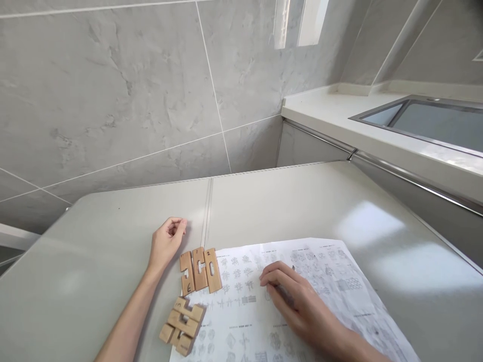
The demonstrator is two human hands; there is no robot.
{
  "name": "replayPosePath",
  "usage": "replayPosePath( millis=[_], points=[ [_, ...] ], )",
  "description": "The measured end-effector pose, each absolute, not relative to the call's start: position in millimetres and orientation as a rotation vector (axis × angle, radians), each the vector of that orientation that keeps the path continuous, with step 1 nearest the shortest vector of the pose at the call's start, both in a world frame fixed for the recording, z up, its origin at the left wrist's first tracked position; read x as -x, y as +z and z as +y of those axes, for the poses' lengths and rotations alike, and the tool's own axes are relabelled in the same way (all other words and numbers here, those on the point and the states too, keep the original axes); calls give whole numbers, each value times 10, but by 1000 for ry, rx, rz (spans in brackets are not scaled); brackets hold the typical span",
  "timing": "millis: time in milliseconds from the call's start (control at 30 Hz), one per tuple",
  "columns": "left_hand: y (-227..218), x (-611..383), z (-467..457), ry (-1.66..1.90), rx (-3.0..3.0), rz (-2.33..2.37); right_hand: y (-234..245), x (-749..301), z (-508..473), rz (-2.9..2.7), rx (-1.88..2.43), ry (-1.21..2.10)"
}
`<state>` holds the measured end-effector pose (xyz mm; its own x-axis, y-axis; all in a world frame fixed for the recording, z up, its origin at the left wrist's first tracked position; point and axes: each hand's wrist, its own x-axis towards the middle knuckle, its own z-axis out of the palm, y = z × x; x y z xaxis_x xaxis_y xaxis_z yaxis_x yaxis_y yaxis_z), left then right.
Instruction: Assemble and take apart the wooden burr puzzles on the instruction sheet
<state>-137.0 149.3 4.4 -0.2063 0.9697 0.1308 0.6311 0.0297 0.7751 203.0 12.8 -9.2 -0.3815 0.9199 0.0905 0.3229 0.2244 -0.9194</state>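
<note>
Fingers (176, 221) of the left hand (166, 240) are curled in close, the thumb lying along the forefinger, so the grip is narrow, a loose fist. That hand stands on its little-finger side on the desk (116, 236), thumb uppermost, with the wrist nearly straight and the forearm slanting up from the lower left. On the right hand (296, 296) the fingers are half bent and a little apart, back of the hand upward, the thumb tucked low beneath them. They hang at or just over the printed sheet (271, 251); whether the tips touch it I cannot tell. The right forearm comes in from the lower right, partly above the paper.

Just beside the left wrist, three flat wooden pieces (199, 274) lie side by side across the paper's left edge. The middle one is marked 1, and its right neighbour, marked 2, has a long slot. Below them, nearer the person, sits a cluster of wooden blocks (176, 320) fitted crosswise together, also over that edge. Farther out, a thin seam (207, 206) crosses the desk. Beyond it rises a grey tiled wall (151, 90), and at the right a counter (320, 108) holds a sink (441, 120)
</note>
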Motion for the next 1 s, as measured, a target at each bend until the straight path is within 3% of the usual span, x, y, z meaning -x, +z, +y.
replayPosePath(
  millis=[1000],
  points=[
    [115, 1349, 1454, 984, -1647, 1909, -89, -2030, 124, -1868, 1138, 1119]
  ],
)
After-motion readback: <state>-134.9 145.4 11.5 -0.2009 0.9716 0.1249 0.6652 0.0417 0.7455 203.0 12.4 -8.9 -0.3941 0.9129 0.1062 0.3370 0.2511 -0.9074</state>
